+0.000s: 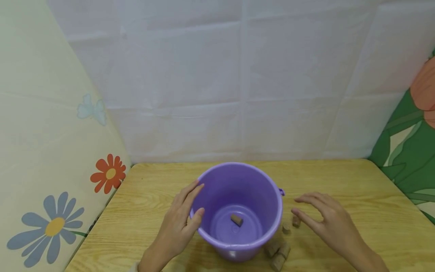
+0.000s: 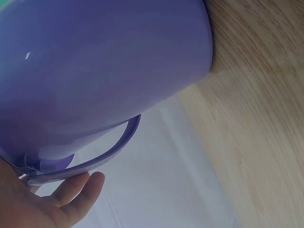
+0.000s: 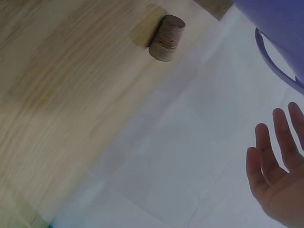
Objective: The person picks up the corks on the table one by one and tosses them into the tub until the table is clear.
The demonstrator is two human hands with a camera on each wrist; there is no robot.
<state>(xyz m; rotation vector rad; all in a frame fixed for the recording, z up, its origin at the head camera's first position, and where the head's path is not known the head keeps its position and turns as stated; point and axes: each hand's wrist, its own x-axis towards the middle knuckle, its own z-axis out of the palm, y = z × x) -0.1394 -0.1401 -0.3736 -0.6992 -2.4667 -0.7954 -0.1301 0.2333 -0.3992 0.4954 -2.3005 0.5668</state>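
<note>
A purple bucket (image 1: pixel 235 241) stands on the wooden table, with one cork (image 1: pixel 236 220) lying on its floor. My left hand (image 1: pixel 176 223) holds the bucket's left rim, thumb and fingertips over the edge. In the left wrist view, fingers (image 2: pixel 85 194) of that hand lie outside, beside the hanging bucket handle (image 2: pixel 107 154). To the right of the bucket my right hand (image 1: pixel 327 217) hovers with fingers apart and nothing between them. Close to its fingertips is a loose cork (image 1: pixel 296 221), with another cork (image 1: pixel 286 227) just left of it.
Several more corks (image 1: pixel 278 260) lie together at the bucket's right front, partly in its shadow. The wooden table (image 1: pixel 163 192) ends at a white sheet (image 1: pixel 187 94) behind. Printed cloths stand at the left (image 1: pixel 34 143) and right (image 1: pixel 404 158).
</note>
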